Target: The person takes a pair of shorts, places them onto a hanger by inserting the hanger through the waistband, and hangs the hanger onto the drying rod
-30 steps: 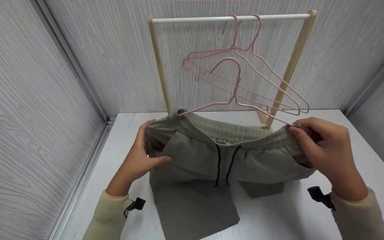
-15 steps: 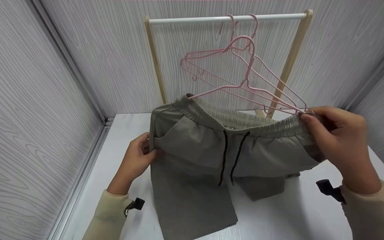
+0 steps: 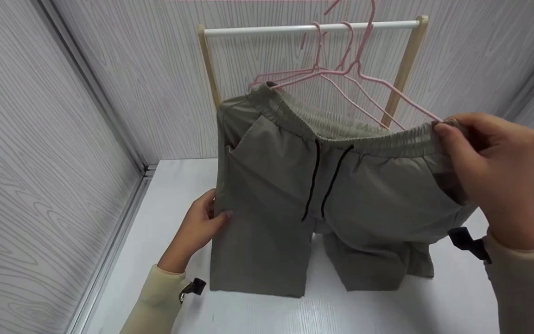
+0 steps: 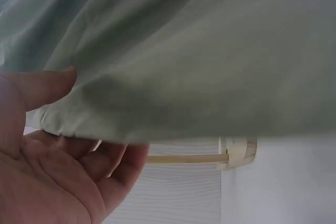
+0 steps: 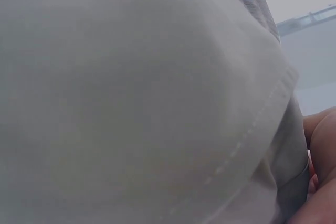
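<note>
Grey-green shorts [image 3: 271, 195] with an elastic waistband and black drawstrings hang from a pink wire hanger [image 3: 401, 95], whose arms run into the waistband. My right hand [image 3: 503, 171] pinches the waistband's right end where the hanger arm enters it. Lower down, my left hand [image 3: 202, 222] holds the outer edge of the left leg, thumb in front. In the left wrist view, the fingers of that hand [image 4: 68, 166] curl behind the cloth [image 4: 210, 72]. The cloth [image 5: 136, 87] fills most of the right wrist view and part of the right hand [image 5: 325, 156] shows at the side.
Behind the shorts stands a clothes rack with wooden posts [image 3: 209, 69] and a white rail [image 3: 262, 30]. Two more pink hangers [image 3: 318, 46] hang on the rail, partly covered by the shorts. The white tabletop [image 3: 257, 315] lies below, with grey-patterned walls [image 3: 30, 153] around it.
The shorts and hanger have risen toward the rail, with my right hand moving up and right. My left hand has slipped from near the waist down to the leg's edge.
</note>
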Demonstrator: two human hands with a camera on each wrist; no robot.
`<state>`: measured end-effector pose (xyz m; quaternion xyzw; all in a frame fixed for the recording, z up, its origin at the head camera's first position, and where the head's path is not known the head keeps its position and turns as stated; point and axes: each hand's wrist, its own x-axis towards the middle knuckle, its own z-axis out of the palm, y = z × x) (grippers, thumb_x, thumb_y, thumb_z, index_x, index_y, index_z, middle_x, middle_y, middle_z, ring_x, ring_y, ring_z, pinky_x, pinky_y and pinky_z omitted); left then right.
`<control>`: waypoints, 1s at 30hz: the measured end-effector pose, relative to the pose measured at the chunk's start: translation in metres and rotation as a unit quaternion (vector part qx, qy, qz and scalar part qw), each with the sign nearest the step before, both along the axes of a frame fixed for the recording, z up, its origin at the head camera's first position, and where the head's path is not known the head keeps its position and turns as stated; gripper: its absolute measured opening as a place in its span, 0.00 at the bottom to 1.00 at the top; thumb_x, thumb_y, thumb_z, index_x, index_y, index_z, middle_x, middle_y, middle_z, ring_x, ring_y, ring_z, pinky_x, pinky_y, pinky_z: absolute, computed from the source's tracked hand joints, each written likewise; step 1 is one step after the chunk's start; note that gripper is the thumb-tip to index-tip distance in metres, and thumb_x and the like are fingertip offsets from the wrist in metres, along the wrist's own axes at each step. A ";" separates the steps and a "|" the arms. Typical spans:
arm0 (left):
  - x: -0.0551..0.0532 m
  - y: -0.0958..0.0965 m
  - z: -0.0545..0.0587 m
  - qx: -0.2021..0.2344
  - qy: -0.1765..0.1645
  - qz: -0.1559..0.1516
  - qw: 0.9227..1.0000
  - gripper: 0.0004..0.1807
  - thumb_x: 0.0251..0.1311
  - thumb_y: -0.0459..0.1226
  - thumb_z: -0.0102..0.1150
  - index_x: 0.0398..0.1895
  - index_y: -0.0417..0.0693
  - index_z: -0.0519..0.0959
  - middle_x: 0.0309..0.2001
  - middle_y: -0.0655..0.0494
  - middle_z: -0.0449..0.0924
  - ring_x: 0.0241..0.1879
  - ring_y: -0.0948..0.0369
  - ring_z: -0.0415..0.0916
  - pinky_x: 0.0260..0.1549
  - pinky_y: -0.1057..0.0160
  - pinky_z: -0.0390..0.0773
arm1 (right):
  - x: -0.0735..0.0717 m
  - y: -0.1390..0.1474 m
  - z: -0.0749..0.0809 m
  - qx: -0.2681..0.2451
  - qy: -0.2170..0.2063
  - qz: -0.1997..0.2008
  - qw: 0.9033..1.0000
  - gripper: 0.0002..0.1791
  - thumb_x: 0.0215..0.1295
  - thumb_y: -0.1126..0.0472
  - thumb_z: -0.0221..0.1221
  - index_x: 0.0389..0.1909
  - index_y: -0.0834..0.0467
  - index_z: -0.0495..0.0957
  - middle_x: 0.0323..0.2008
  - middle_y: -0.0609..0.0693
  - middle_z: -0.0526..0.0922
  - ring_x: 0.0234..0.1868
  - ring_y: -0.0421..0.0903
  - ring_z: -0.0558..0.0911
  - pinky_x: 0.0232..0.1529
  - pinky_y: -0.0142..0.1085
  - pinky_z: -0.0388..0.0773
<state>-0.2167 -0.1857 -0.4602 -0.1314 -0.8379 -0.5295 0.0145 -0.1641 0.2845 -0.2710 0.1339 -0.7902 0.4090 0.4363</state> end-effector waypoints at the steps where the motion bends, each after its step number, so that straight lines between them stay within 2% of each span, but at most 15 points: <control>1: 0.000 0.001 -0.001 -0.002 0.000 0.002 1.000 0.29 0.74 0.33 0.65 0.76 0.47 0.73 0.67 0.42 0.83 0.65 0.44 0.84 0.63 0.39 0.83 | -0.001 0.000 0.004 -0.001 -0.001 -0.005 1.000 0.07 0.69 0.67 0.71 0.32 0.68 0.91 0.25 0.33 0.83 0.21 0.30 0.72 0.27 0.21 0.67; 7: -0.002 0.005 -0.004 -0.007 -0.002 0.016 1.000 0.37 0.75 0.34 0.65 0.84 0.49 0.63 0.73 0.41 0.78 0.74 0.43 0.75 0.75 0.34 0.69 | -0.010 -0.006 0.024 -0.004 -0.005 -0.020 1.000 0.10 0.70 0.65 0.71 0.33 0.70 0.90 0.23 0.33 0.81 0.21 0.30 0.71 0.27 0.20 0.66; 9: -0.002 0.006 -0.005 -0.012 -0.005 0.022 1.000 0.41 0.75 0.35 0.65 0.87 0.51 0.58 0.78 0.41 0.73 0.79 0.41 0.68 0.77 0.32 0.64 | -0.014 -0.008 0.028 0.002 -0.004 -0.021 1.000 0.11 0.70 0.65 0.70 0.33 0.70 0.90 0.23 0.33 0.80 0.21 0.30 0.70 0.26 0.20 0.65; 13: 0.000 0.010 -0.005 -0.033 -0.009 0.029 0.999 0.47 0.75 0.38 0.65 0.90 0.53 0.50 0.85 0.44 0.59 0.85 0.40 0.54 0.81 0.32 0.57 | -0.021 -0.014 0.030 0.026 0.001 -0.024 0.999 0.11 0.72 0.64 0.70 0.33 0.69 0.90 0.22 0.35 0.79 0.20 0.31 0.69 0.26 0.21 0.65; 16: 0.001 0.013 -0.005 -0.042 -0.011 0.024 0.999 0.47 0.76 0.39 0.65 0.90 0.53 0.50 0.87 0.47 0.54 0.87 0.41 0.49 0.82 0.34 0.54 | -0.030 -0.018 0.029 0.044 0.008 -0.025 0.999 0.11 0.72 0.62 0.70 0.33 0.66 0.91 0.22 0.36 0.79 0.20 0.31 0.69 0.27 0.22 0.65; 19: 0.005 0.015 -0.006 -0.055 -0.018 0.014 0.998 0.45 0.76 0.40 0.65 0.89 0.52 0.53 0.88 0.48 0.54 0.87 0.42 0.48 0.82 0.35 0.54 | -0.040 -0.021 0.027 0.063 0.013 -0.034 0.997 0.11 0.72 0.60 0.70 0.32 0.63 0.92 0.23 0.36 0.79 0.22 0.29 0.69 0.28 0.23 0.64; 24: 0.012 0.020 -0.010 -0.099 -0.043 -0.009 0.994 0.39 0.76 0.42 0.66 0.86 0.54 0.63 0.85 0.46 0.61 0.86 0.43 0.54 0.81 0.34 0.58 | -0.055 -0.029 0.023 0.074 0.010 -0.048 0.996 0.11 0.72 0.58 0.70 0.33 0.61 0.92 0.23 0.35 0.78 0.23 0.29 0.68 0.30 0.24 0.62; 30: 0.020 0.026 -0.012 -0.131 -0.061 -0.018 0.989 0.36 0.74 0.44 0.68 0.83 0.55 0.69 0.82 0.45 0.65 0.83 0.42 0.59 0.78 0.33 0.62 | -0.068 -0.043 0.021 0.083 -0.011 -0.051 0.995 0.13 0.74 0.58 0.69 0.33 0.65 0.90 0.24 0.47 0.77 0.24 0.32 0.66 0.29 0.25 0.59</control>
